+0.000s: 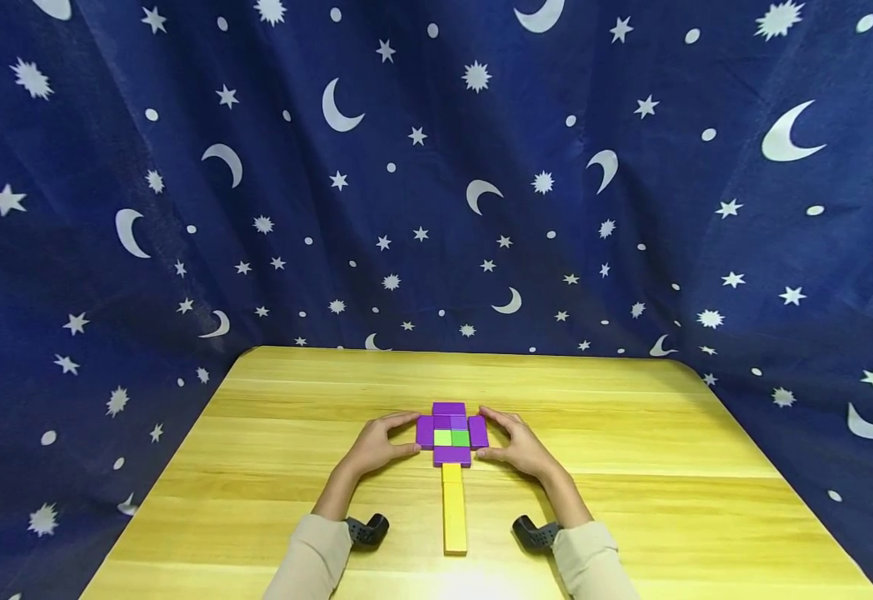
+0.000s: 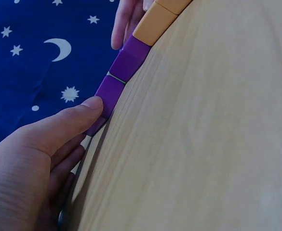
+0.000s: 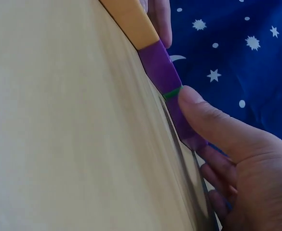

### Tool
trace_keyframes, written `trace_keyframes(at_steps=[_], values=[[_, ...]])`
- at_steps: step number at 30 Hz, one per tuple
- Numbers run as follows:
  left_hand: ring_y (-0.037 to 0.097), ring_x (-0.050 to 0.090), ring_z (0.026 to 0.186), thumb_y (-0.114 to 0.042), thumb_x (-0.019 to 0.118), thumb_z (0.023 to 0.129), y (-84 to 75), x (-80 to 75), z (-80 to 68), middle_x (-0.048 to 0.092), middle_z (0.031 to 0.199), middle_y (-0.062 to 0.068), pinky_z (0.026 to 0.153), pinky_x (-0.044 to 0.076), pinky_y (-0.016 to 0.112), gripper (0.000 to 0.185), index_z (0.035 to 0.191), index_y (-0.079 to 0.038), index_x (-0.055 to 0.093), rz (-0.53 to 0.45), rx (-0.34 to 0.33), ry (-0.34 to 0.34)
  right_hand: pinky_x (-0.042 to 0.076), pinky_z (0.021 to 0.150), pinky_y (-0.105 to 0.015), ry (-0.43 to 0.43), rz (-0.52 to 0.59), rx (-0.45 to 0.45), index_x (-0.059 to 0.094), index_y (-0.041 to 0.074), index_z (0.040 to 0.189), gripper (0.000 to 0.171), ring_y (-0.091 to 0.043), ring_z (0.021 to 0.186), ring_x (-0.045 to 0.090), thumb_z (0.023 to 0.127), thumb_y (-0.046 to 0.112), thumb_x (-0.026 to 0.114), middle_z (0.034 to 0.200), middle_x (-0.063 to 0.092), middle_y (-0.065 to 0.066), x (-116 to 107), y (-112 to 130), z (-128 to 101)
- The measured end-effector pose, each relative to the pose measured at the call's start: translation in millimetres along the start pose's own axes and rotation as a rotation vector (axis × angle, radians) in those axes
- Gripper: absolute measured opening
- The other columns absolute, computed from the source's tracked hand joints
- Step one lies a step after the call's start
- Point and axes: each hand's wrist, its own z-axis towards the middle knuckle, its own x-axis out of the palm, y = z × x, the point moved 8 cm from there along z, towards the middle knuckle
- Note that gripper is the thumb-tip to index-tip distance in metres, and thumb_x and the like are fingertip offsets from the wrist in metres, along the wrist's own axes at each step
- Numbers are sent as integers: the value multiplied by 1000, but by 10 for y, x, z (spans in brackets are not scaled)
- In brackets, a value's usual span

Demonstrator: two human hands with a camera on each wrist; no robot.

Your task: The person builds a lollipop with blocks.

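**Desk:** What sits between the hands?

**Me:** From my feed, a flat cluster of blocks [image 1: 451,433]: purple blocks [image 1: 449,409] ringing a light green block [image 1: 442,437] and a darker green block [image 1: 461,437] at the middle. It lies on the wooden counter [image 1: 631,433], right between my two hands. A yellow bar [image 1: 453,508] runs from the cluster's near edge back toward me, passing between my forearms.

**Desk:** Left hand?

**Me:** The left hand [image 1: 380,443] is cupped against the cluster's left side. In the left wrist view its thumb [image 2: 78,120] presses on the end purple block, and the fingers [image 2: 66,159] curl underneath beside it, so it is holding the cluster by that edge.

**Desk:** And the right?

**Me:** It mirrors the left. The right hand [image 1: 515,446] hugs the cluster's right side. In the right wrist view the thumb [image 3: 203,113] lies on a purple block just past a thin green seam, with the fingers [image 3: 218,173] curled below. It too grips the cluster from its side.

**Desk:** Anything beyond the hands?

**Me:** Beige sleeves [image 1: 309,558] cover both forearms, and a dark wrist mount [image 1: 367,528] shows at each cuff. Past the far side of the counter and around it hangs a navy cloth with white moons and stars [image 1: 436,167].
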Motion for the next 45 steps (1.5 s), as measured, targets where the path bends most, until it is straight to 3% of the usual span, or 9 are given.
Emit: trace_keyframes(at_steps=[8,29,45], values=[[30,46,122,-46,71,77,-12,-13,11,54,129,5,101,35,48,65,129,-10,55,10,19,-8,29,103,-51,-1,2,14,53,12,131,62,-30,120,42,76,29,76,129,52,-10,-22,-19,0],[28,44,123,-41,73,77,-25,-18,13,53,130,5,103,33,46,63,129,-9,55,3,-1,-4,29,102,-50,-11,-19,1,53,11,131,62,-28,118,42,76,29,76,129,53,-8,-1,20,6],[29,44,123,-41,73,77,-39,-20,5,53,130,6,102,34,47,63,129,-9,56,2,24,-7,29,102,-52,-25,-33,9,53,13,132,64,-30,120,41,75,32,76,131,51,-10,-12,10,-14]])
